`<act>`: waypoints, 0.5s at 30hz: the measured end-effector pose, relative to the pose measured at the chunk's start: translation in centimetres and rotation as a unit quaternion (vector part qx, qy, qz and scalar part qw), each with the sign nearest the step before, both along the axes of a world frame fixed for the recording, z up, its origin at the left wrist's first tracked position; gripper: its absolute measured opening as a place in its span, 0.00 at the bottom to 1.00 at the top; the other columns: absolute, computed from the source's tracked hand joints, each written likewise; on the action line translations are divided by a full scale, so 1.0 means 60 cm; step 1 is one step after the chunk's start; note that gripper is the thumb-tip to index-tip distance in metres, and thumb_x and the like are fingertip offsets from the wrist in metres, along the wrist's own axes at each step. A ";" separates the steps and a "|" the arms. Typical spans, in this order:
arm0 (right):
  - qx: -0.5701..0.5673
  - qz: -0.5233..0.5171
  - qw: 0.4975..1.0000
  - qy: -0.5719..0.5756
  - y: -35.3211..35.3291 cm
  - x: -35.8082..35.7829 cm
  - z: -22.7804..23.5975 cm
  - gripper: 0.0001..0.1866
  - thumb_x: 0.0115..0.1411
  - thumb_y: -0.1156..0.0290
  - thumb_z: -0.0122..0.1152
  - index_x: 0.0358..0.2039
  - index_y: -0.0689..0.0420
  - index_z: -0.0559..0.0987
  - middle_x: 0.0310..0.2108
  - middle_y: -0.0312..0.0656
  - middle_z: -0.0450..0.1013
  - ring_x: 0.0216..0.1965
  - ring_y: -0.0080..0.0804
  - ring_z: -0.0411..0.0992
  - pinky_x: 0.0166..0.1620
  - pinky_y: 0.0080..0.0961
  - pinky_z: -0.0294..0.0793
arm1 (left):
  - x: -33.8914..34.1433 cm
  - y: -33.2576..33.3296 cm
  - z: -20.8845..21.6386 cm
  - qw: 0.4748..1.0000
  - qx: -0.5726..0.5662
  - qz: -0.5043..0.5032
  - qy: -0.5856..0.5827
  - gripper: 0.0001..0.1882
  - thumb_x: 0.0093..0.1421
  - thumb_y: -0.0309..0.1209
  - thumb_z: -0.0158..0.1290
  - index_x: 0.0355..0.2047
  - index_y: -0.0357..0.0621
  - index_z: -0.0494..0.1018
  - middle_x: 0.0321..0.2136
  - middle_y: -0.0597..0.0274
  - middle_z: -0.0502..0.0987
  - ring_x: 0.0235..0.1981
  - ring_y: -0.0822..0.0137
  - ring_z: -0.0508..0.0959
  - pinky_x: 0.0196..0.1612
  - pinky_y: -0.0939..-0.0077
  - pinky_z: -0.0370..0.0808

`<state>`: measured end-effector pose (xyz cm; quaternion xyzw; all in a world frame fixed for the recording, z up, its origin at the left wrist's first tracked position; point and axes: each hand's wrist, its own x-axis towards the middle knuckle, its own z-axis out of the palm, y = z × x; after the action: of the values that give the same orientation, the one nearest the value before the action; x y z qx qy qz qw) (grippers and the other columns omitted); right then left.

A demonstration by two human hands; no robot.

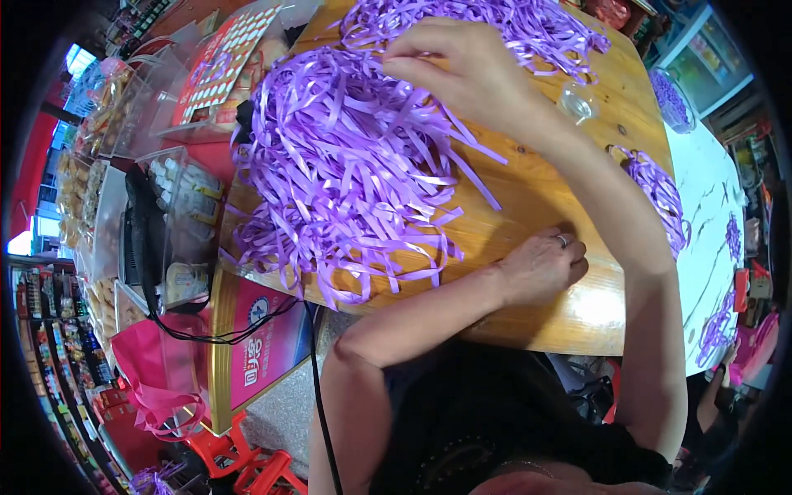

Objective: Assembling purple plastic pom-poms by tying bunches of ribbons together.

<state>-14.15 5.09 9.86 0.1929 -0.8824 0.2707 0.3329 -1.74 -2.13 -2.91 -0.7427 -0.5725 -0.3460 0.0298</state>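
A large heap of shiny purple ribbons (346, 165) lies on the wooden table (528, 198), some strands trailing over its near left edge. My right hand (462, 70) reaches across to the far right side of this heap. Its thumb and forefinger are pinched together against the ribbons; whether a strand is between them cannot be made out. My left hand (540, 262), with a ring on one finger, rests near the table's front edge. Its fingers are curled inward and hide whatever may be in them. Beyond my right hand spreads a second pile of purple ribbons (528, 33).
A small clear cup (577, 101) and a purple ribbon bundle (656, 194) lie to the right. A white marbled table (705, 181) adjoins there, bearing a tub of purple pieces (672, 99). Clear bins (186, 198) crowd the left; a black cable (318, 388) hangs down. A red stool (247, 462) stands below.
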 end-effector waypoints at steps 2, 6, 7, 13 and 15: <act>-0.032 -0.020 0.999 -0.029 -0.016 -0.067 -0.024 0.15 0.52 0.59 0.60 0.29 0.60 0.78 0.25 0.44 0.75 0.27 0.34 0.73 0.32 0.28 0.71 | -0.004 -0.007 0.010 0.999 -0.041 -0.025 0.018 0.09 0.44 0.31 0.48 0.26 0.40 0.70 0.27 0.59 0.70 0.31 0.61 0.74 0.38 0.67 0.72; 0.023 -0.117 0.986 -0.116 -0.043 -0.187 -0.063 0.19 0.52 0.53 0.58 0.28 0.59 0.79 0.23 0.47 0.74 0.27 0.37 0.73 0.33 0.30 0.71 | 0.003 0.000 -0.014 0.997 0.075 -0.011 0.013 0.08 0.43 0.30 0.48 0.23 0.41 0.71 0.24 0.57 0.72 0.30 0.62 0.74 0.34 0.67 0.69; 0.045 -0.121 0.979 -0.159 -0.041 -0.207 -0.074 0.20 0.51 0.51 0.58 0.27 0.59 0.79 0.22 0.47 0.74 0.26 0.39 0.73 0.33 0.31 0.71 | 0.009 0.010 -0.020 0.993 0.112 -0.007 -0.034 0.08 0.43 0.29 0.47 0.24 0.40 0.72 0.25 0.56 0.74 0.30 0.62 0.74 0.35 0.66 0.69; 0.026 -0.073 0.994 -0.082 -0.065 -0.213 -0.046 0.11 0.52 0.65 0.52 0.27 0.56 0.80 0.29 0.45 0.76 0.28 0.44 0.75 0.35 0.35 0.74 | 0.001 -0.006 -0.021 0.999 -0.003 -0.023 -0.034 0.07 0.45 0.29 0.47 0.23 0.41 0.71 0.24 0.57 0.73 0.30 0.62 0.74 0.35 0.65 0.69; -0.052 -0.029 0.998 -0.017 -0.050 -0.198 -0.006 0.11 0.53 0.67 0.51 0.27 0.59 0.79 0.26 0.42 0.75 0.27 0.38 0.73 0.33 0.31 0.73 | -0.004 -0.010 -0.001 0.999 -0.012 -0.033 -0.011 0.06 0.45 0.30 0.47 0.22 0.42 0.71 0.24 0.58 0.72 0.30 0.62 0.74 0.34 0.65 0.69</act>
<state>-26.04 2.09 9.50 0.1449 -0.8779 0.3097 0.3351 -1.97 -2.71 -2.96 -0.7578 -0.5521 -0.3478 0.0033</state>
